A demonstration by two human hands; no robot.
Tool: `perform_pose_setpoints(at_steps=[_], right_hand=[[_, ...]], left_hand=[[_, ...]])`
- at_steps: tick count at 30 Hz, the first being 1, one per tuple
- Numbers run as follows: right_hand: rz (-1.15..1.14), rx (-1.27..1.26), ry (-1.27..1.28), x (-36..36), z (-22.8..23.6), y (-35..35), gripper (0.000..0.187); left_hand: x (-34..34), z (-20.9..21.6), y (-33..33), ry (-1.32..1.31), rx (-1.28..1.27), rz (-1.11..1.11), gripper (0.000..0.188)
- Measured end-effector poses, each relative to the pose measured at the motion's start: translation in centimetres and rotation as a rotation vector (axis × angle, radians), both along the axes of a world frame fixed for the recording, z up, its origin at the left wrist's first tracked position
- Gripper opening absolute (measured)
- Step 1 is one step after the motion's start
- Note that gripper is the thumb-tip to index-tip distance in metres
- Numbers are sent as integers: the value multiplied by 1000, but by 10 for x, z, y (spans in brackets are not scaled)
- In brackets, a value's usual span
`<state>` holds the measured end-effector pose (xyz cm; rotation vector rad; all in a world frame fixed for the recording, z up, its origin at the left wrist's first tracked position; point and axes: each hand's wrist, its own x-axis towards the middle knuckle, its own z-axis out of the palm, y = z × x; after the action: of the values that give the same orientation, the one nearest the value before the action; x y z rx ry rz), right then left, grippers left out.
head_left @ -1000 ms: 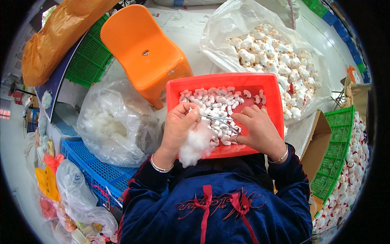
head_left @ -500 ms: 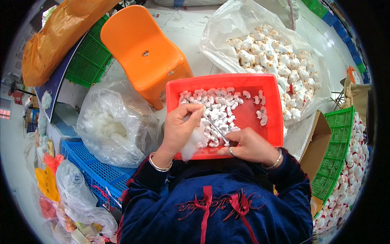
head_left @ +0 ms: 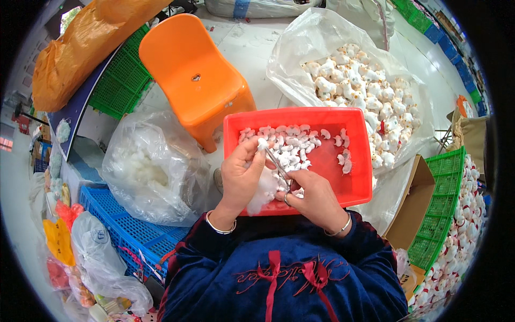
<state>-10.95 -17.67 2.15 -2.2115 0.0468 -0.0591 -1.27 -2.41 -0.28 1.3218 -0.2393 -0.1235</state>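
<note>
Over the red plastic bin (head_left: 328, 161), my left hand (head_left: 236, 174) pinches a small white fabric piece (head_left: 262, 144) between thumb and fingertips. A wad of white stuffing (head_left: 264, 192) hangs below that palm, in the same hand. My right hand (head_left: 317, 197) is closed around slim metal forceps (head_left: 277, 162), whose tips point up to the pinched piece; the fingers partly cover the handles. Many small curved white fabric pieces (head_left: 292, 140) lie heaped in the bin's left half, with several more along its right side.
Left of the bin stands a clear bag of stuffing (head_left: 142, 166), beside a blue crate (head_left: 115, 220). An orange chair (head_left: 196, 80) is beyond it. At the far right a clear bag holds white plush bodies (head_left: 370, 96). A cardboard box (head_left: 410, 201) and green crate (head_left: 440, 206) flank my right.
My right hand has turned and moved up and left, bringing the forceps to the piece in my left hand. The view has shifted slightly, so the bin appears lower.
</note>
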Motion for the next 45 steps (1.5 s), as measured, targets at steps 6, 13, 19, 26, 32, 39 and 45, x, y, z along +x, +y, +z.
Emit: perform_pose_setpoints(at_steps=[6,13,19,26,32,39,45], right_hand=[[64,-254,51,-3,1,-9,36],[65,-369,-26,-3,30,-30,52],[15,-470,-115,6,25,-26,55],[92,-402,7,3,20,-31,33],[124,-314,11,8,23,-25,32],[61,-503,-139,7,26,-39,35],[86,-562,-170,7,28,-44,39]], left_hand=[[11,-7,17,9,254,-74,16],[17,-9,20,93,215,-25,8],[14,-7,17,-80,348,84,9],[13,-5,14,-127,365,120,8],[7,-13,14,-59,288,-3,12],[26,12,28,285,0,-289,24],[26,-3,28,201,47,-277,17]])
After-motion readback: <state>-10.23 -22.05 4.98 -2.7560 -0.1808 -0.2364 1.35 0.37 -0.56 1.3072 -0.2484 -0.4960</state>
